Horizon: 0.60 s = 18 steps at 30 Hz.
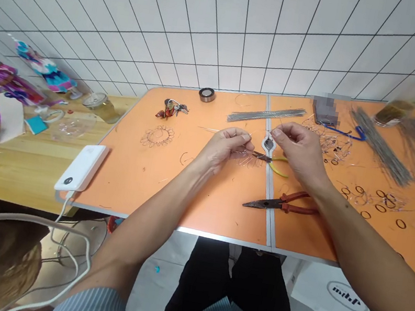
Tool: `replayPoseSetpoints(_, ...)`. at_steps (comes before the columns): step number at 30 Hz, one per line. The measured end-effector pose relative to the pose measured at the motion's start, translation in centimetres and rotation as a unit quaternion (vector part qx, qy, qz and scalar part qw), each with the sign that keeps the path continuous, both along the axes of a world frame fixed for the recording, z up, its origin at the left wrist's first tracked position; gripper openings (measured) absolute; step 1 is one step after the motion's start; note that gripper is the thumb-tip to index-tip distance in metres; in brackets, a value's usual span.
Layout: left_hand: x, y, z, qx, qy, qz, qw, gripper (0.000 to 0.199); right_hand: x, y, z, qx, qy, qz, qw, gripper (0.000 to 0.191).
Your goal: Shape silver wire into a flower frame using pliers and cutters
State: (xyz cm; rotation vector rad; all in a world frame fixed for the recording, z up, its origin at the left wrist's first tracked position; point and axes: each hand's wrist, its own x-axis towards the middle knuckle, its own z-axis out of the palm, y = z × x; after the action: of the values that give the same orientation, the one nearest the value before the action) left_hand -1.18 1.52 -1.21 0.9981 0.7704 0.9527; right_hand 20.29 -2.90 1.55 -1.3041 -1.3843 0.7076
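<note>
A: What are the hands doing?

B: Both are raised over the middle of the orange table [140,176]. The left hand [226,148] has its fingertips pressed together on a thin wire [261,133], and the right hand [298,149] pinches the same wire's other end at about 2 o'clock from the left. The wire spans the short gap between them (it is fine, hard to trace).

A: Anything beneath them?

B: Yellow-handled pliers [276,162] lie right under the hands, on the table seam, partly hidden by the fingers. Red-handled pliers [282,204] lie at 6 o'clock from the right hand, jaws pointing left, just beside the right forearm.

A: And around?

B: A wire flower shape [158,135] lies at 9 o'clock from the left hand. A tape roll [206,94] sits at 11 o'clock, a bundle of straight rods [266,114] at 12. Small wire rings [380,201] are scattered at 3 o'clock, past the right wrist. A white power bank [82,166] rests on the table's left edge at 8 o'clock, its cable hanging down.
</note>
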Motion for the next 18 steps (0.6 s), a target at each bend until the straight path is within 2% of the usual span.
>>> replayPoseSetpoints(4,0.07,0.03,-0.25,-0.011,-0.029,-0.036,0.999,0.030,-0.01,0.28,-0.58,0.009,0.011,-0.010,1.000,0.014)
replayPoseSetpoints(8,0.21,-0.15,-0.25,-0.024,-0.024,-0.031,0.999,0.028,0.03,0.42,-0.95,-0.015,0.043,0.005,0.999,0.015)
replayPoseSetpoints(18,1.01,-0.87,0.04,-0.008,0.014,0.061,0.998,0.025,0.08,0.31,-0.62,-0.001,0.003,-0.005,1.000,0.011)
